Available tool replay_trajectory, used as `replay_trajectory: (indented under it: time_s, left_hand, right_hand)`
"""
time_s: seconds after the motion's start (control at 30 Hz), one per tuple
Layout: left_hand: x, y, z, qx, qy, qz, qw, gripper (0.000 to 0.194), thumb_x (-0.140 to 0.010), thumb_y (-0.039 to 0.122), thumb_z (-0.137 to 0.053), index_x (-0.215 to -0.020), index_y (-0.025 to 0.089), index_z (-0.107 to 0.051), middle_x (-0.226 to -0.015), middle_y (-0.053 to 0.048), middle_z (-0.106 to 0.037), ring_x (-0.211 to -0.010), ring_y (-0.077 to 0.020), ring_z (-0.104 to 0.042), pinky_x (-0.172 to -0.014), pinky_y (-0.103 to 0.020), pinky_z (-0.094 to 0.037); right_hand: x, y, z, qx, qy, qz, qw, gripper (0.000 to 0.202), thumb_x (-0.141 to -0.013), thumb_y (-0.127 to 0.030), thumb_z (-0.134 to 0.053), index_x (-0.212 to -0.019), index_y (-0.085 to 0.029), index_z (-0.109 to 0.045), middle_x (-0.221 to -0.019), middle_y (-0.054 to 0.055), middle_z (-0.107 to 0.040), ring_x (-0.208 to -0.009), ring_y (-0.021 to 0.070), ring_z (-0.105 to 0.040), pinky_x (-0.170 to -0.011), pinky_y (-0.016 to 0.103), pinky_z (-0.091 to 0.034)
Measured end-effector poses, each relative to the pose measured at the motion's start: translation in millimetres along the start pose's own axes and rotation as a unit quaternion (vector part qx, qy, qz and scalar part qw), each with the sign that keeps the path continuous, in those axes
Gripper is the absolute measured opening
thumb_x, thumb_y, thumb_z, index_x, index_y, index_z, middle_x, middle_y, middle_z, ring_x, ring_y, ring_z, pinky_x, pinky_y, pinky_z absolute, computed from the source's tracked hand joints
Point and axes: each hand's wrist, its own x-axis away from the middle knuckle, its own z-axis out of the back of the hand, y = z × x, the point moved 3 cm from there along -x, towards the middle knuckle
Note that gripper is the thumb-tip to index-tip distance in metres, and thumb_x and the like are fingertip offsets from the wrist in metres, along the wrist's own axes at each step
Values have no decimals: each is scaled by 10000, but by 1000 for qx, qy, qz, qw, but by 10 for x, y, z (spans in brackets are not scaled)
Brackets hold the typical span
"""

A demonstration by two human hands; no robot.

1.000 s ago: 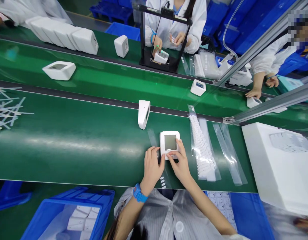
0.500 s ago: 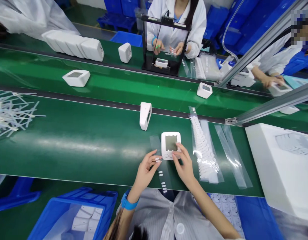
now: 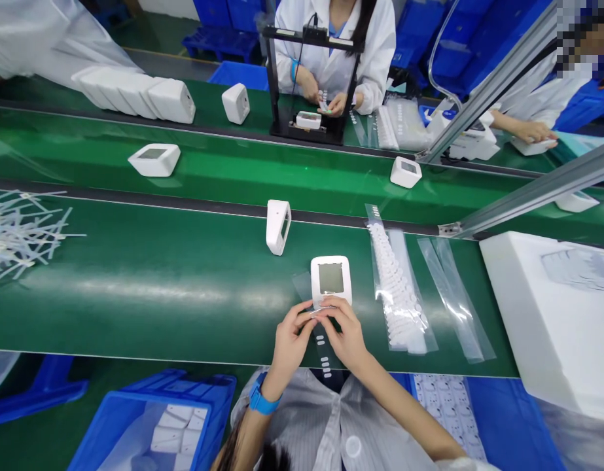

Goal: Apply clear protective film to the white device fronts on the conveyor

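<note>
Device (image 3: 332, 278) sits just below centre of frame on the green bench (image 3: 159, 314), white shell, grey screen up, near edge hidden behind our fingers. Our left hand (image 3: 290, 343) and right hand (image 3: 349, 337) are together at that edge, fingertips meeting, pinched on a thin pale piece (image 3: 323, 310), too small for us to make out. Partly under the hands we have a clear strip (image 3: 302, 283) with white oval pads (image 3: 320, 340) toward the bottom of frame. Second white unit (image 3: 279, 227) stands near the dark rail, up and left of the device. Right of centre: plastic sleeve (image 3: 397, 294) with overlapping white pieces, then bare clear strips (image 3: 456, 301), then white foam box (image 3: 542, 314) at far right. Left edge has a pile of thin white sticks (image 3: 21, 232). Blue bin (image 3: 222, 402), lower left, holds white parts. Upper centre, a co-worker's hands (image 3: 337, 104) are at a black frame (image 3: 302, 37)
</note>
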Motion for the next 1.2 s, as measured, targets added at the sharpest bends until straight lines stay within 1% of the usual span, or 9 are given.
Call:
replay_trajectory:
  time_s: [0.17, 0.23, 0.33, 0.4, 0.47, 0.6, 0.7, 0.83, 1.2]
  left_hand:
    - [-45, -35, 120, -18, 40, 0, 999, 334, -903, 303, -611, -1216, 193, -574, -1087, -100, -771, -1032, -227, -730, -955, -397, -563]
    - [-78, -37, 189, -31, 55, -6, 998, 376, -919, 324, -588, -1267, 190, -535, -1174, -126, -733, -1046, -223, -719, -948, -399, -565]
    - [-132, -3, 214, -138, 51, -32, 989, 401, -969, 331, -488, -1348, 197, -482, -1314, -150, -640, -1070, -217, -691, -928, -408, -567]
    - [-166, 38, 154, -210, 31, -49, 976, 373, -997, 321, -417, -1337, 201, -510, -1374, -144, -585, -1185, -234, -623, -1004, -445, -516]
    - [-195, 75, 55, -233, 16, -54, 971, 372, -1005, 325, -397, -1328, 198, -530, -1420, -138, -537, -1321, -258, -508, -1102, -489, -421]
    - [-242, 112, -175, -276, 17, -75, 958, 525, -973, 364, -473, -1447, 157, -382, -1486, -189, -425, -1408, -319, -374, -1142, -553, -331]
    - [-271, 102, -296, -339, 42, -103, 934, 654, -937, 379, -543, -1492, 146, -287, -1480, -218, -404, -1385, -365, -382, -1096, -579, -356]
    - [-294, 87, -364, -382, 64, -122, 914, 709, -915, 398, -577, -1503, 152, -267, -1468, -220, -411, -1342, -374, -419, -1051, -560, -391]
    - [-309, 147, -406, -418, 73, -116, 898, 739, -887, 407, -605, -1483, 103, -290, -1453, -231, -420, -1302, -400, -445, -1021, -546, -416]
  right_hand:
    - [115, -29, 89, 6, -38, -1, 999, 121, -941, -201, -556, -915, -243, -666, -1057, 82, -651, -1119, 230, -625, -981, 414, -524]
    - [125, 67, 206, 23, -32, -48, 998, 110, -938, -223, -567, -887, -234, -664, -1107, 94, -631, -1120, 239, -620, -982, 422, -517]
    - [94, 301, 397, 52, 7, -146, 988, 144, -928, -291, -585, -835, -216, -664, -1173, 118, -600, -1137, 268, -606, -988, 467, -503]
    - [51, 431, 468, 56, 23, -189, 980, 175, -915, -335, -598, -819, -209, -673, -1209, 128, -590, -1192, 291, -577, -1030, 501, -471]
    - [4, 502, 477, 31, 22, -217, 975, 199, -900, -366, -610, -807, -206, -682, -1242, 131, -580, -1223, 300, -564, -1038, 499, -475]
    - [-62, 490, 412, -42, -1, -259, 965, 232, -884, -394, -602, -785, -203, -690, -1282, 127, -560, -1119, 270, -639, -901, 418, -585]
    - [-75, 455, 406, -49, -5, -264, 963, 232, -879, -392, -599, -772, -204, -684, -1286, 121, -564, -1072, 254, -663, -863, 394, -605]
    - [-70, 471, 432, -45, -11, -260, 965, 220, -881, -385, -596, -788, -205, -681, -1281, 117, -573, -1078, 253, -662, -846, 387, -611]
    - [-99, 435, 421, -15, -27, -235, 971, 185, -912, -304, -555, -796, -205, -661, -1263, 110, -586, -1018, 239, -682, -861, 396, -603]
